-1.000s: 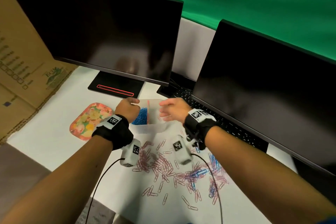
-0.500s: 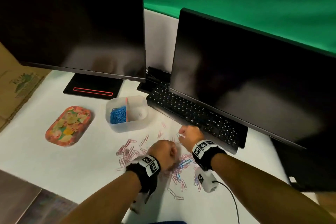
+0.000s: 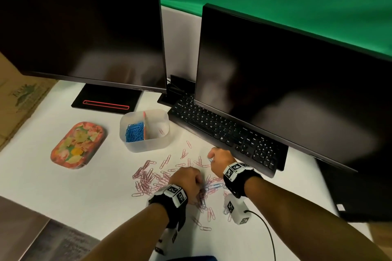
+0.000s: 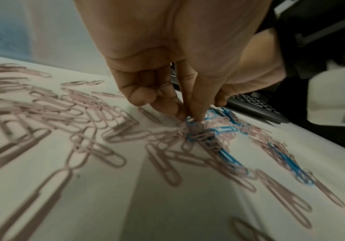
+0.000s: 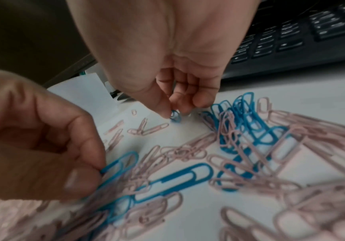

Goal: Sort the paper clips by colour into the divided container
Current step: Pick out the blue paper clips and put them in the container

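Observation:
The clear divided container (image 3: 146,146) stands behind the pile, with blue clips (image 3: 134,131) in its left half and one pink clip (image 3: 161,131) in its right half. Loose pink paper clips (image 3: 148,176) and several blue ones (image 5: 180,177) lie mixed on the white table. My left hand (image 4: 190,117) reaches down into the pile and pinches a blue clip (image 4: 191,120). Just beyond it, near the keyboard, my right hand (image 5: 173,112) pinches another blue clip (image 5: 175,116) between thumb and finger. In the head view both hands (image 3: 188,180) show only their backs.
A black keyboard (image 3: 224,131) lies right beside the right hand, under the right monitor (image 3: 286,82). The left monitor (image 3: 84,32) and its stand (image 3: 106,101) are behind the container. A floral tray (image 3: 77,145) sits to the left, cardboard (image 3: 19,99) at the far left.
Both hands have come back from the container to the pile. Each now pinches a blue clip. The head view has shifted right and down.

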Motion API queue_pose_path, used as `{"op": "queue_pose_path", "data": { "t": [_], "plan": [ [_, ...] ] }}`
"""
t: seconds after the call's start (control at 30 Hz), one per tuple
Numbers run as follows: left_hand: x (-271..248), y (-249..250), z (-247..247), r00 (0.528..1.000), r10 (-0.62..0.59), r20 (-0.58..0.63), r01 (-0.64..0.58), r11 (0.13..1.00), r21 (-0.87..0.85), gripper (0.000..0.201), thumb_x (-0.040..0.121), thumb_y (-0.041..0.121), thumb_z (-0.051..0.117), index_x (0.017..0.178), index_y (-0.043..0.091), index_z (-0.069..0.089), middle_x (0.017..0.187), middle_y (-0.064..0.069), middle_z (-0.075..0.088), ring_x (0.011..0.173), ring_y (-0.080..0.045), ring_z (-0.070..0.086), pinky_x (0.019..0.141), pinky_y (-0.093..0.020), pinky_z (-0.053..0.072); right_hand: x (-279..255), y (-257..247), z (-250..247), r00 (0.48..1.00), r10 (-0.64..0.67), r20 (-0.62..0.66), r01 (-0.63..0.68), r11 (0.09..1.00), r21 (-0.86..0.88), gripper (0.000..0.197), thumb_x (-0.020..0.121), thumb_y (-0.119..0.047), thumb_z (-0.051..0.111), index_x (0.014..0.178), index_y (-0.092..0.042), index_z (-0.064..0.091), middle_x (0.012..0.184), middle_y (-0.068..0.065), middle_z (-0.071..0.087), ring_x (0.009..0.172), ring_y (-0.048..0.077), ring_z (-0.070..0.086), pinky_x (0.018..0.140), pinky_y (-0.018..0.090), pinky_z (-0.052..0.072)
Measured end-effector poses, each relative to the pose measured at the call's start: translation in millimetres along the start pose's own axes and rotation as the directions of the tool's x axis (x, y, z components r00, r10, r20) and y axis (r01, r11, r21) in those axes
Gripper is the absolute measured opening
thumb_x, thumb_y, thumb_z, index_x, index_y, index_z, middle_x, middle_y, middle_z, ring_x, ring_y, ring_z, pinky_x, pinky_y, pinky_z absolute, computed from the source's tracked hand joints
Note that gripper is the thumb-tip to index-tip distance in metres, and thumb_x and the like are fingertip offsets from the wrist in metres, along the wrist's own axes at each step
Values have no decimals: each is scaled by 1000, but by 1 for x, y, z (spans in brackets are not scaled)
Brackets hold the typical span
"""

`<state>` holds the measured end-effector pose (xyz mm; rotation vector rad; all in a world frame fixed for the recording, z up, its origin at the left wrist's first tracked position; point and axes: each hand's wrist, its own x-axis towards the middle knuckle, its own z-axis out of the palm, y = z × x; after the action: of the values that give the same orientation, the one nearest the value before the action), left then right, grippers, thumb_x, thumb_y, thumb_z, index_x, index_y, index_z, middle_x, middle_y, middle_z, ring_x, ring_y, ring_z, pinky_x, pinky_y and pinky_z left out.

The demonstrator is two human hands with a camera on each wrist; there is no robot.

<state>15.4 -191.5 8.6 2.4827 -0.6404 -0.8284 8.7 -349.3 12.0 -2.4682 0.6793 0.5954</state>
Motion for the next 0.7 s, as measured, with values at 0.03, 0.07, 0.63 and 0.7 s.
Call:
{"op": "queue_pose_path", "data": {
  "t": [0.03,0.07,0.63,0.7],
  "plan": [
    [1,-2,-3,1000,-7,-16,7,1000,-25,13,80,18,58,81,24,69,91,7,69,85,-15,63,76,-27,54,-1,3,-1,1000,0,-6,0,999,47,32,88,-6,48,111,-22,63,116,4,63,101,24,64,85,32,56],
    [2,-4,-5,1000,-17,-26,16,998,-57,15,79,16,57,77,24,69,88,7,70,82,-15,64,75,-26,54,-2,6,-2,1000,1,-12,0,996,91,30,88,-8,47,108,-22,63,114,4,63,100,25,64,84,31,55],
    [4,-20,-17,963,-154,220,260,324,-910,30,83,-6,39,88,1,69,62,-9,52,55,-20,49,54,-29,40,-49,32,-4,970,-96,223,-182,320,930,20,61,0,46,77,-9,50,63,9,48,49,18,39,48,24,26],
    [3,-21,-18,953,-159,258,290,236,-927,29,81,-2,35,79,0,64,61,-8,50,54,-21,46,54,-28,38,-48,38,0,975,-68,211,-147,514,845,14,75,2,53,79,-11,53,63,6,49,50,16,41,48,23,28]
  ]
}}
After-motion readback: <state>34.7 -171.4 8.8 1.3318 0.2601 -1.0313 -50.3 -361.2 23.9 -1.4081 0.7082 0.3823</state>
